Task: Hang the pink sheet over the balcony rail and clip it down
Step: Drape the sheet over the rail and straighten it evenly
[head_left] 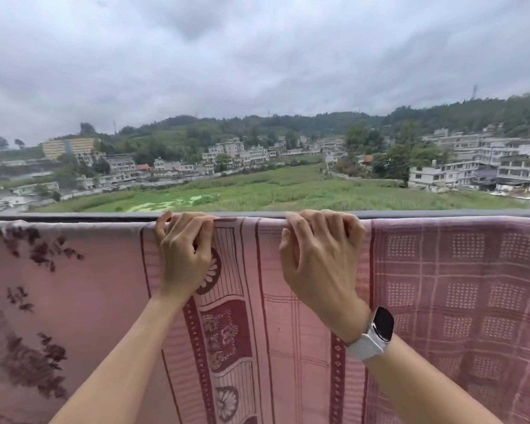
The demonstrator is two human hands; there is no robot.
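We see the pink sheet draped over the rail, its top fold running left to right along it. Both hands, left hand and right hand, curl over that fold, gripping the sheet at the rail.

We see the pink sheet run off the frame's lower, left and right edges, so its full spread stays unknown to us. It covers the balcony rail almost wholly; only a thin grey strip shows along the top. The fingertips of the left hand and the right hand curl over the fold at the frame's middle, and we cannot tell what lies beneath them. Both forearms are cut off at the bottom edge. The watch face is dark and unreadable. At far left the floral print blurs. The distant buildings are too small for us to make out any detail.
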